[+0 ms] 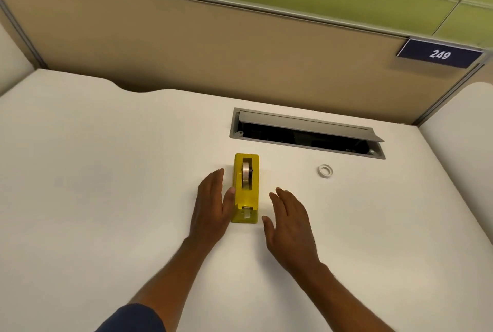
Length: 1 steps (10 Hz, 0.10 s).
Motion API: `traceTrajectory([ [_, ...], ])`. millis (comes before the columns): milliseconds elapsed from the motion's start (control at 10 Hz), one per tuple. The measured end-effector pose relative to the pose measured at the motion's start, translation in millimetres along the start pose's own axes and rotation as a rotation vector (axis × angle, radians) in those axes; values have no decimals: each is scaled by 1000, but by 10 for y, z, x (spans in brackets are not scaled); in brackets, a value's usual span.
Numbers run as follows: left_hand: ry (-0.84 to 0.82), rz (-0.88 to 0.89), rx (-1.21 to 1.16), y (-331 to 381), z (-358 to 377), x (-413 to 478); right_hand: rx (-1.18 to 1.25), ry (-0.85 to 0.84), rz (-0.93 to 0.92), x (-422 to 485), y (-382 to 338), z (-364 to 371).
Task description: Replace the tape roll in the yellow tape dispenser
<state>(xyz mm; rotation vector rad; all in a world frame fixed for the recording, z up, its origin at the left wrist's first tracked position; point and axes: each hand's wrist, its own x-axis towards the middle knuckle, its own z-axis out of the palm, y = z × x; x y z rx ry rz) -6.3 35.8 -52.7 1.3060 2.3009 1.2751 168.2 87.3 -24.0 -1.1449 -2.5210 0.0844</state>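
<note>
Dispenser (246, 189), yellow and loaded with a tape roll (246, 174), stood on the white counter (106, 171) between our hands, its cutter end toward us. Our left hand (212, 205) lay flat and released, its thumb touching the dispenser's side. Our right hand (288, 218) hovered just beside it, fingers spread, grasping nothing. A spare tape roll (325, 171) lay farther right, near the open cable hatch (306, 132).
</note>
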Motion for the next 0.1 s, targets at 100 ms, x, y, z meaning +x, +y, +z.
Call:
traceTrajectory([
  [100,-68,57,102,-26,-93,-100,-11,-82,39,61,41,26],
])
